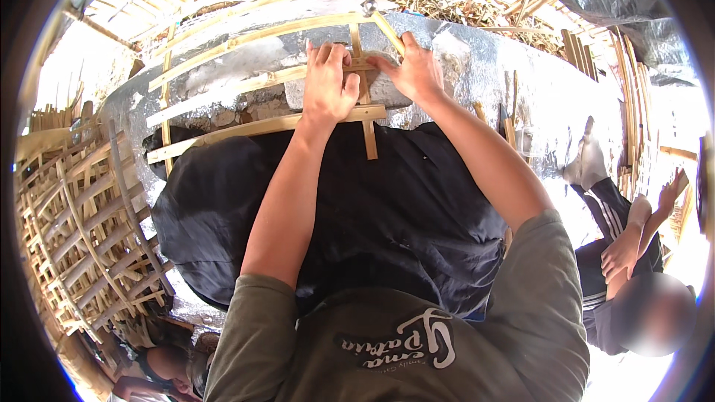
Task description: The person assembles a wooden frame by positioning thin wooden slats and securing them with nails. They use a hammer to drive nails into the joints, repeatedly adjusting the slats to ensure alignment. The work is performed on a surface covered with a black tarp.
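Already, four slats (268, 126) cross two uprights (369, 140) in the wooden lattice (257, 81), partly over the stone block (387, 94); remaining fastening is unclear. Above it, the right hand (419, 71) grips a hammer (387, 31); the left hand (328, 83) curls, any pinch hidden.

Matt wooden lattice (246, 130), shiny metal hammerhead (369, 7), cloth trousers (372, 216)

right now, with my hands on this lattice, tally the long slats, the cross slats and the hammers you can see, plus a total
Long slats: 4
Cross slats: 2
Hammer: 1
Total: 7
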A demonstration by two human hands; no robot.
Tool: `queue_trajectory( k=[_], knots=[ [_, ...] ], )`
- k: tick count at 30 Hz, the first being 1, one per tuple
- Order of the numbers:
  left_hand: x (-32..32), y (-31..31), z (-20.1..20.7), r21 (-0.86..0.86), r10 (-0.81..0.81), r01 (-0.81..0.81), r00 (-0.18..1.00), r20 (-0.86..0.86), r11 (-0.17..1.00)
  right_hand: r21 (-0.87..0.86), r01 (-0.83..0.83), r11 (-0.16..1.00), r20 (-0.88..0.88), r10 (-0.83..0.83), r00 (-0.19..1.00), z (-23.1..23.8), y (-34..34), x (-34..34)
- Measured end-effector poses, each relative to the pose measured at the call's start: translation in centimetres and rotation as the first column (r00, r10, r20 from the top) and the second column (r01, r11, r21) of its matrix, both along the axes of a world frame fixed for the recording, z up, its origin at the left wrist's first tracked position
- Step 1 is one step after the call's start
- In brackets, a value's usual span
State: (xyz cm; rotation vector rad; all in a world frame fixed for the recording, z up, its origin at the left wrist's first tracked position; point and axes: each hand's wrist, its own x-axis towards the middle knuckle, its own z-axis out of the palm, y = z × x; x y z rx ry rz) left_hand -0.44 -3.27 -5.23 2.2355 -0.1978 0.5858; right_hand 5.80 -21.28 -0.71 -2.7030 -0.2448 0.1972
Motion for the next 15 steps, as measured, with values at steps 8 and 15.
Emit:
queue_trajectory(
  k=[8,15],
  knots=[
    [-0.6,-1.1,1.1,0.28,0.12,-0.089,0.988,-0.093,0.956,-0.007,-0.009,1.0,0.011,0.01,1.0,0.1,0.2,-0.1],
    [-2.3,-2.5,1.0,0.409,0.193,-0.166,0.981,-0.026,0.898,-0.015,-0.008,1.0,0.026,0.009,1.0,-0.5,-0.1,0.0]
  ],
)
